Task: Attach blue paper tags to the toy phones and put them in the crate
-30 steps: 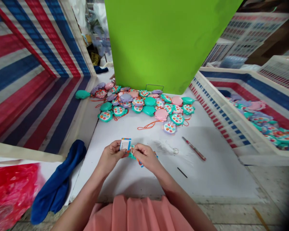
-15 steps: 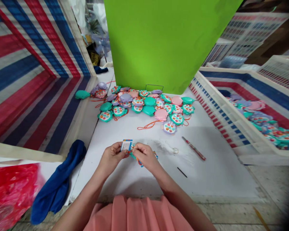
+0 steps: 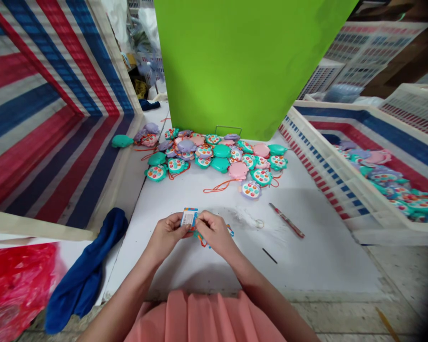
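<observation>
My left hand (image 3: 169, 233) is closed on a small printed card (image 3: 189, 217) with a blue and orange edge and a white label, its thumb across the lower part. At the card's right edge my right hand (image 3: 214, 230) is pinched; whatever is between its fingertips is too small to make out. Below the card, partly covered by my fingers, shows a piece of a teal toy (image 3: 197, 234) with an orange cord (image 3: 201, 240). More colourful card pieces (image 3: 230, 230) stick out from behind my right hand on the table.
Several turtle-like toys (image 3: 221, 164) in teal, pink and purple lie before a green board (image 3: 249, 66). A red pen-like tool (image 3: 287, 220), a thin black stick (image 3: 270, 255) and clear plastic strands (image 3: 248, 217) lie right. Striped-lined crates (image 3: 323, 183) flank the table; a blue cloth (image 3: 89, 270) lies left.
The card has shifted slightly right and turned a little, showing more of its label. My right fingertips have come closer to its edge. The surrounding toys have not moved.
</observation>
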{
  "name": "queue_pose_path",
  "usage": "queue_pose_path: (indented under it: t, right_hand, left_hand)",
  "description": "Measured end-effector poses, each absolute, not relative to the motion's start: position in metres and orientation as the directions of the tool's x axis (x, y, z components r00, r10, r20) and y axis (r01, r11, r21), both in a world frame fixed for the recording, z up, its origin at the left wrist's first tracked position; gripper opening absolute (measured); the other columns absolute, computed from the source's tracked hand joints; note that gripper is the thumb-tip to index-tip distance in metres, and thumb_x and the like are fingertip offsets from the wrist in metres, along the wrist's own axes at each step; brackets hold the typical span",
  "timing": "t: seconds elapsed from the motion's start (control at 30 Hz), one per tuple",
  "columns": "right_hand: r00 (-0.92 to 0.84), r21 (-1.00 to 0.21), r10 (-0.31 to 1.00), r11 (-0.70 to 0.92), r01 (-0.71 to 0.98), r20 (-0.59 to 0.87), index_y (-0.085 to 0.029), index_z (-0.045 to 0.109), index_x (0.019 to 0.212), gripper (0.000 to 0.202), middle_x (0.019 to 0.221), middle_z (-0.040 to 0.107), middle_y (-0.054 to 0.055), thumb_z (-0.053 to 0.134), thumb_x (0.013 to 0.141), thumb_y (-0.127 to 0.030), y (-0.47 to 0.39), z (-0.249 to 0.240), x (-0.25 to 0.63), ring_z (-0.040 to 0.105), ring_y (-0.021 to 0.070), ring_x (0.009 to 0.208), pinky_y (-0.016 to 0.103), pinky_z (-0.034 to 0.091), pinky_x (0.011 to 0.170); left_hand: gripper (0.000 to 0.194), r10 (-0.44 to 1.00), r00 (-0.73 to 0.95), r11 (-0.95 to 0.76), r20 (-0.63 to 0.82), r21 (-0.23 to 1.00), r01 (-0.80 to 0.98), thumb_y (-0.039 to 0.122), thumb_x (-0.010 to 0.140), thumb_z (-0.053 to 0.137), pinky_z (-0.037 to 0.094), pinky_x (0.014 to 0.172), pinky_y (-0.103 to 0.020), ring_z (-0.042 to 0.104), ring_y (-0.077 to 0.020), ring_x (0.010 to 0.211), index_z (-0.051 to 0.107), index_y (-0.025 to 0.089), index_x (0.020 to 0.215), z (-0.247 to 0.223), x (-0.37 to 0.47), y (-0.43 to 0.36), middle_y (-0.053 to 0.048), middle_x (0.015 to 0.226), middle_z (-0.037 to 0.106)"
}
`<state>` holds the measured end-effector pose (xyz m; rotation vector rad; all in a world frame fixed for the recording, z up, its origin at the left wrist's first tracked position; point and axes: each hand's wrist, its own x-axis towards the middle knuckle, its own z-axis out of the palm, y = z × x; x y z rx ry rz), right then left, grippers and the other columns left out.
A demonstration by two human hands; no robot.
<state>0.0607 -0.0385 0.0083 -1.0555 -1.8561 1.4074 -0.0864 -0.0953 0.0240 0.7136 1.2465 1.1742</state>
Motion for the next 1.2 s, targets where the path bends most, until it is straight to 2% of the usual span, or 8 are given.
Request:
queue_pose_path:
  t: [0.2, 0.37, 0.47, 0.77, 1.0, 1.1, 1.2]
  right_hand:
    - [-0.562, -0.979, 0.824, 0.048, 0.199, -0.073, -0.018, 0.044, 0.058, 0.022, 0.049, 0.038, -0.007, 0.048, 0.078, -0.026, -0.037, 0.005, 0.062, 0.035, 0.0068, 0.044, 0.019, 0.026, 0.044]
    - [-0.587, -0.984, 0.792, -0.101, 0.146, -0.169, -0.018, 0.047, 0.06, 0.019, 0.044, 0.038, -0.008, 0.049, 0.076, -0.028, -0.037, 0.004, 0.061, 0.034, 0.0065, 0.039, 0.018, 0.026, 0.04]
    - [-0.567, -0.985, 0.806, -0.115, 0.129, -0.168, -0.018, 0.046, 0.057, 0.018, 0.044, 0.038, -0.008, 0.05, 0.073, -0.027, -0.037, 0.004, 0.06, 0.035, 0.0064, 0.039, 0.018, 0.026, 0.04]
    - [-0.52, -0.978, 0.829, -0.196, 0.072, -0.205, -0.018, 0.048, 0.052, 0.013, 0.043, 0.037, -0.007, 0.047, 0.064, -0.022, -0.037, 0.003, 0.055, 0.032, 0.0066, 0.042, 0.019, 0.025, 0.041]
    - [-0.504, -0.924, 0.797, -0.382, 0.003, -0.331, -0.017, 0.048, 0.053, 0.008, 0.041, 0.027, -0.01, 0.048, 0.06, -0.02, -0.037, 0.005, 0.054, 0.021, 0.0044, 0.038, 0.018, 0.016, 0.038]
    - [-0.543, -0.9, 0.771, -0.432, -0.063, -0.332, -0.018, 0.048, 0.055, 0.007, 0.042, 0.028, -0.01, 0.049, 0.061, -0.02, -0.037, 0.006, 0.055, 0.019, 0.0037, 0.037, 0.018, 0.013, 0.036]
    - [-0.601, -0.878, 0.738, -0.463, -0.12, -0.307, -0.018, 0.047, 0.056, 0.009, 0.042, 0.027, -0.011, 0.051, 0.063, -0.022, -0.039, 0.01, 0.057, 0.017, 0.003, 0.036, 0.018, 0.012, 0.036]
  left_hand:
    - [0.037, 0.935, -0.12, 0.288, -0.335, 0.911, -0.295, 0.026, 0.066, 0.075, 0.055, 0.075, -0.029, 0.066, -0.0158, 0.076, 0.065, 0.014, 0.1, 0.023, -0.087, -0.096, -0.004, 0.087, 0.072]
    - [0.036, 0.942, -0.107, 0.275, -0.318, 0.916, -0.292, 0.027, 0.066, 0.075, 0.054, 0.075, -0.028, 0.066, -0.0157, 0.077, 0.066, 0.014, 0.098, 0.025, -0.086, -0.096, -0.004, 0.087, 0.072]
    - [0.034, 0.949, -0.116, 0.254, -0.293, 0.93, -0.267, 0.028, 0.068, 0.073, 0.054, 0.074, -0.027, 0.066, -0.0155, 0.078, 0.066, 0.014, 0.098, 0.024, -0.084, -0.097, -0.003, 0.088, 0.072]
    - [0.027, 0.973, -0.186, 0.135, -0.137, 0.991, -0.022, 0.026, 0.076, 0.064, 0.051, 0.074, -0.026, 0.063, -0.0159, 0.079, 0.066, 0.016, 0.101, 0.017, -0.08, -0.102, -0.003, 0.088, 0.071]
    - [0.022, 0.977, -0.203, 0.087, -0.06, 0.988, 0.128, 0.025, 0.079, 0.059, 0.05, 0.079, -0.027, 0.063, -0.0169, 0.084, 0.067, 0.018, 0.099, 0.016, -0.079, -0.106, -0.002, 0.092, 0.071]
    - [0.021, 0.974, -0.211, 0.101, -0.083, 0.992, 0.075, 0.026, 0.077, 0.061, 0.051, 0.078, -0.028, 0.063, -0.0168, 0.081, 0.067, 0.017, 0.096, 0.015, -0.079, -0.104, -0.003, 0.089, 0.07]
    - [0.025, 0.965, -0.217, 0.13, -0.146, 0.988, -0.089, 0.028, 0.074, 0.065, 0.054, 0.076, -0.03, 0.063, -0.0168, 0.08, 0.065, 0.016, 0.097, 0.016, -0.079, -0.101, -0.003, 0.088, 0.07]
